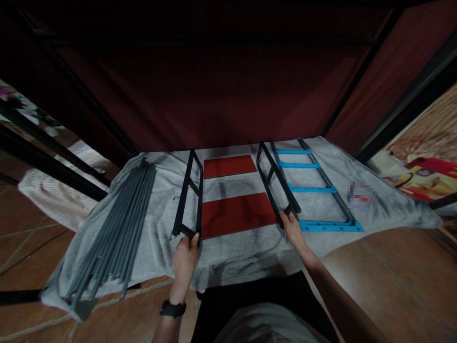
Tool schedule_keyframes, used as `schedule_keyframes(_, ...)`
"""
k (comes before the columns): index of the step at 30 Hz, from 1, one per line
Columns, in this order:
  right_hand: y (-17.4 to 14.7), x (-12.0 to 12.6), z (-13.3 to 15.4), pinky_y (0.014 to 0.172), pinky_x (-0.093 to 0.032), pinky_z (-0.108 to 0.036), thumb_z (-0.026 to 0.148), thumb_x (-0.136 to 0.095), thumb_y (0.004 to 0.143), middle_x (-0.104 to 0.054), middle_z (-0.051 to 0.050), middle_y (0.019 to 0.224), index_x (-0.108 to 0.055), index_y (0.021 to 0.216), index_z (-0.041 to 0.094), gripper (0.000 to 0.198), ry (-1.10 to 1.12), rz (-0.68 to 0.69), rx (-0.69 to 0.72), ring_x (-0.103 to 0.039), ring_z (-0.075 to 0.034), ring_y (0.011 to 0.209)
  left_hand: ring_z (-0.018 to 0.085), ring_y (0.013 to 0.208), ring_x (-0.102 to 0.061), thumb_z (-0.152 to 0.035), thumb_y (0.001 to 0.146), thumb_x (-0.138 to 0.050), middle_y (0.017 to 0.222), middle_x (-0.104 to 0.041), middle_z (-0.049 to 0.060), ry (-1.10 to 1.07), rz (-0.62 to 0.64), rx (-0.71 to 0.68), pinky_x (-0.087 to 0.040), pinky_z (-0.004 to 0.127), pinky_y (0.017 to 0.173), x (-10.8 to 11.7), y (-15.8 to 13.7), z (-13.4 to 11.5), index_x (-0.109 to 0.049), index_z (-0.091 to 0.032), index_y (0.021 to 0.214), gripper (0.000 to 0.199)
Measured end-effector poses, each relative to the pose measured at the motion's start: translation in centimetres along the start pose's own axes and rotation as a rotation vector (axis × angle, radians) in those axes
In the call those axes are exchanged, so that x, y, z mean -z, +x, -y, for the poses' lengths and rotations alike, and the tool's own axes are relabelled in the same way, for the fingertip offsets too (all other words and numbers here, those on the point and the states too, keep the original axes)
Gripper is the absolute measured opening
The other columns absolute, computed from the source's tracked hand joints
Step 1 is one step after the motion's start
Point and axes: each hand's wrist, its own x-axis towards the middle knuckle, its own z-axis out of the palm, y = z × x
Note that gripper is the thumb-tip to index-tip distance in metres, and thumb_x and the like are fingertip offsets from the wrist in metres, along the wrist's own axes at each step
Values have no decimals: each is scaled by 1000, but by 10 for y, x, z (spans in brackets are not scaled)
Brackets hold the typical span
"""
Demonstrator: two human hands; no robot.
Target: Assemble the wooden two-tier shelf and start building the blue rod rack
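My left hand (185, 257), with a dark band on its wrist, grips the near end of a black metal frame (188, 190) that has a crossbar. Closed on the near end of a second, similar black metal frame (282, 183) is my right hand (293, 230). Both frames run away from me, roughly side by side. Between them two flat red-brown panels (237, 214) lie one behind the other on a grey cloth (228, 259). The fingertips of both hands are partly hidden by the frame ends.
Many grey tubes (119, 228) lie bundled on the left. To the right rests a ladder-like piece with blue crossbars (314, 189), beside a blurred small packet (362, 196). A dark red panelled wall (214, 95) stands behind. Black bars (53, 157) flank the cloth over a tiled floor (378, 290).
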Motion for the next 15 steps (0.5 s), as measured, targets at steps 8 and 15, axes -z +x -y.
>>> schedule_keyframes(8, -4, -6, 2, 114, -39, -46, 59, -53, 87, -70, -13, 125, -69, 121, 19, 55, 11, -7, 1, -59, -32, 125, 28, 82, -69, -38, 98, -51, 87, -73, 16, 96, -48, -85, -42, 31, 66, -11, -6, -1, -68, -14, 93, 31)
schedule_keyframes(15, -9, -6, 2, 111, -41, -45, 58, -52, 90, -71, -11, 122, -71, 115, 24, 46, -16, 15, 75, -59, -31, 125, 28, 82, -69, -42, 98, -49, 87, -72, 15, 119, -73, -123, -44, 33, 68, -16, -8, 3, -65, -17, 84, 32)
